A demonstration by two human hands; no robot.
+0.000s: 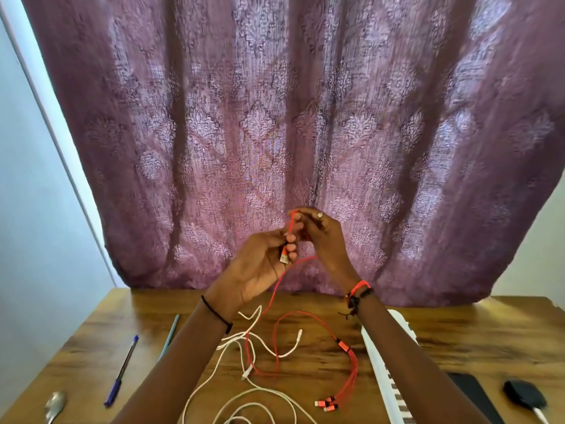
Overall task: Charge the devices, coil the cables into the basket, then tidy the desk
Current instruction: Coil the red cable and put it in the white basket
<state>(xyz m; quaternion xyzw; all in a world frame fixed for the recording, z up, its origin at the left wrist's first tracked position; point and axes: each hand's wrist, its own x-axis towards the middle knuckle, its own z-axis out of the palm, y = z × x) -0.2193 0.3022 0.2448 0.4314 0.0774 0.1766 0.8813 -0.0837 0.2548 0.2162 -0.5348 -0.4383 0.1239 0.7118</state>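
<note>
The red cable is mid-coiling: its USB plug is lifted above the desk in front of the curtain, while most of its length trails down to the wood in a loose loop, the branch plugs lying near the front edge. Only the first turn or so looks formed, so the coiling stage seems barely begun. The white cables sprawl tangled beside and under the red one, uncoiled, and no basket is in view (it may sit outside the frame). Whether charging is finished cannot be told; a black device at the far right seems to have a white lead at it, next to a white power strip. Tidying looks undone, with a blue pen and a spoon loose on the left. The left hand faces palm up, its fingers curled round the plug end. The right hand is just above and touching it, fingertips pinching the red strand at the top of a small bend.
</note>
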